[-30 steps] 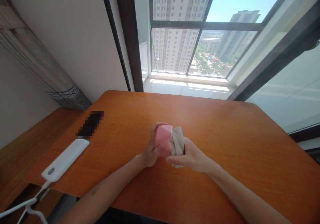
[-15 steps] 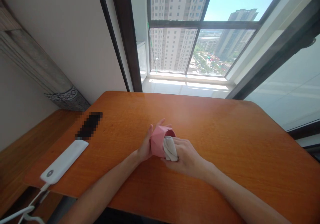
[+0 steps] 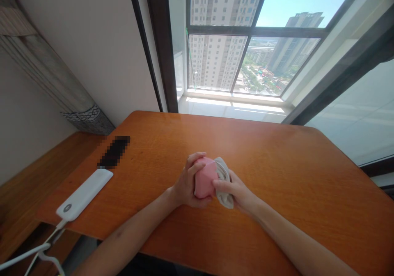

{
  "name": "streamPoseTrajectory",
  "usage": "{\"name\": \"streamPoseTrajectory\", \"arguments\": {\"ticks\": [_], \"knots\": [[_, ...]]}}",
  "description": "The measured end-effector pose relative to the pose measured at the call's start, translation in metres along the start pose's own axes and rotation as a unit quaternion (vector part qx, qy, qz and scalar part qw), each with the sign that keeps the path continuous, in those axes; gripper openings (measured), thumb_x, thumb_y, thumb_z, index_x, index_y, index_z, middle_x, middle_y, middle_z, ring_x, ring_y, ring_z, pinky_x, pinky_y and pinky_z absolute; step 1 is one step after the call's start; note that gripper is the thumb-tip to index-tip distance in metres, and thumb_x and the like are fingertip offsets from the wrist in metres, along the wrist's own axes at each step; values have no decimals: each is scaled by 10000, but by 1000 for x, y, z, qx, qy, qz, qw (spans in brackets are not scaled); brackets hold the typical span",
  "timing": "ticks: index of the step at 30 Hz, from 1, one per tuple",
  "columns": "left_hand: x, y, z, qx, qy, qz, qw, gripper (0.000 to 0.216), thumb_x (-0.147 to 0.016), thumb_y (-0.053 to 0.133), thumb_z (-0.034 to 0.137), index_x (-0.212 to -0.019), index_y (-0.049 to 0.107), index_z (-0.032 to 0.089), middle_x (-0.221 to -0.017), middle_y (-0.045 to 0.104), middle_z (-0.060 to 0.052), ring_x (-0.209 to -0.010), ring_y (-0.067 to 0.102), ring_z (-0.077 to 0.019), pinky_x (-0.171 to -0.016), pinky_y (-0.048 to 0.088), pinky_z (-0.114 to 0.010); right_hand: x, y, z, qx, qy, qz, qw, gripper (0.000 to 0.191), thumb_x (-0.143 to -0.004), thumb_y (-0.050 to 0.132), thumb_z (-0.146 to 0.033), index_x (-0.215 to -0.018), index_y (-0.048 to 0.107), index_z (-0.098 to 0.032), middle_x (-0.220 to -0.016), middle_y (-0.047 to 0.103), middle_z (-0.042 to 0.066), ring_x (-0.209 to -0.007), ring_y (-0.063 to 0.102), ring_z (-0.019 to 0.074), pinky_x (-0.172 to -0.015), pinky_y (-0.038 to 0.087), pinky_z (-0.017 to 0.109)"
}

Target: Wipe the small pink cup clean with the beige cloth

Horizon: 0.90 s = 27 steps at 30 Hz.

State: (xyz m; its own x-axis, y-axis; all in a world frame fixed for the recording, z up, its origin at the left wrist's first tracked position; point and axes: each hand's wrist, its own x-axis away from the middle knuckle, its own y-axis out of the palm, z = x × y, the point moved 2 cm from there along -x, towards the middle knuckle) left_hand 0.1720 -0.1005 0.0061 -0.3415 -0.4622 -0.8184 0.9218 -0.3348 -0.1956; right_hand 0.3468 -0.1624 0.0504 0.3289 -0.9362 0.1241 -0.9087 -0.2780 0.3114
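1. Pink faceted object (image 3: 206,179), one: head view, below the frame's centre and slightly right of it. Compact in shape; no clear long axis can be told.
2. Left hand (image 3: 187,187), one: set around the object's left side, touching. Fingers (image 3: 195,168) curled over its upper left, the lower part of the hand passing along its bottom edge; closed grip.
3. Pale cloth (image 3: 227,201), one, grey-white, crumpled: against the object's right side. Long axis steep, from upper left to lower right of the bundle.
4. Right hand (image 3: 238,189), one: just right of the cloth, pinching it. Thumb (image 3: 222,186) laid across the cloth's front, tip pointing left to the object's right edge; other fingers mostly hidden behind.
5. Governing relation: from the right fingers the object lies directly left, with cloth between. Left hand is the nearer, being wrapped on it.
6. Surface (image 3: 277,157), orange-brown wood: beneath both hands. Whether the object touches it cannot be told.
7. White oblong device (image 3: 84,194), with white cable (image 3: 24,255): left and lower left of the frame, well apart from the hands. Pixelated dark item (image 3: 113,152) just above.
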Motion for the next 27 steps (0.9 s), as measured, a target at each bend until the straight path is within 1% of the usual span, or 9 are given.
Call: {"name": "streamPoseTrajectory", "arguments": {"ticks": [3, 5, 7, 9, 11, 15, 18, 22, 27], "knots": [[-2, 4, 5, 170, -133, 69, 974, 816, -830, 768, 624, -1520, 484, 293, -1508, 528, -153, -1360, 552, -400, -1169, 431, -598, 3, 0, -11, 239, -87, -81, 964, 264, -890, 813, -408, -958, 644, -217, -825, 602, -2, -716, 516, 162, -638, 467, 280], [-4, 9, 6, 310, -251, 81, 914, 734, -895, 695, 625, -1497, 502, 252, -1447, 596, -146, -1283, 615, -356, -1129, 472, -530, 4, 2, -21, 422, -192, -101, 880, 86, -946, 708, -261, -915, 639, -223, -937, 655, 50, -861, 580, 221, -766, 525, 352], [-6, 12, 7, 409, -350, 80, 839, 685, -916, 674, 592, -1474, 532, 220, -1372, 677, -141, -1219, 667, -328, -1093, 497, -480, 4, 5, -28, 553, -268, -116, 780, 70, -962, 634, -168, -923, 661, -220, -1078, 691, 106, -1036, 599, 287, -913, 534, 442], [-8, 14, 7, 461, -414, 87, 780, 668, -917, 669, 572, -1455, 566, 190, -1315, 734, -145, -1169, 707, -316, -1065, 513, -458, 3, 7, -33, 609, -285, -118, 731, 27, -985, 669, -227, -964, 682, -217, -1136, 701, 127, -1104, 598, 321, -987, 521, 495], [-11, 14, 8, 478, -438, 107, 754, 676, -910, 669, 584, -1435, 600, 165, -1285, 764, -151, -1138, 730, -315, -1049, 524, -449, 3, 8, -39, 593, -274, -105, 750, 214, -972, 763, -417, -957, 687, -218, -1097, 705, 107, -1061, 609, 311, -981, 522, 481], [-16, 11, 7, 468, -438, 160, 751, 681, -908, 672, 606, -1402, 652, 137, -1223, 802, -138, -1112, 744, -314, -1029, 537, -434, 6, -3, -55, 406, -119, -88, 902, 411, -1082, 558, -580, -965, 700, -212, -944, 694, 38, -828, 611, 194, -756, 514, 317], [-16, 8, 0, 455, -447, 217, 739, 625, -919, 672, 593, -1338, 700, 131, -1206, 810, -128, -1111, 748, -308, -1022, 545, -430, 8, -20, -65, 242, 18, -29, 970, 424, -1026, 650, -590, -1006, 755, -180, -855, 720, 22, -721, 611, 165, -627, 464, 264], [-13, 7, -8, 429, -464, 263, 729, 609, -907, 695, 580, -1305, 731, 120, -1227, 802, -136, -1163, 734, -318, -1020, 560, -424, 3, -36, -70, 21, 43, 128, 991, 346, -940, 752, -516, -1080, 804, -204, -1004, 817, 55, -873, 732, 225, -735, 564, 294], [-9, 9, -10, 420, -470, 266, 729, 597, -896, 723, 561, -1306, 740, 127, -1223, 802, -134, -1156, 739, -311, -990, 579, -401, -8, -37, -62, -97, 45, 176, 979, 399, -1031, 628, -565, -1244, 757, -253, -1141, 827, 68, -1084, 768, 265, -912, 626, 380]]}}
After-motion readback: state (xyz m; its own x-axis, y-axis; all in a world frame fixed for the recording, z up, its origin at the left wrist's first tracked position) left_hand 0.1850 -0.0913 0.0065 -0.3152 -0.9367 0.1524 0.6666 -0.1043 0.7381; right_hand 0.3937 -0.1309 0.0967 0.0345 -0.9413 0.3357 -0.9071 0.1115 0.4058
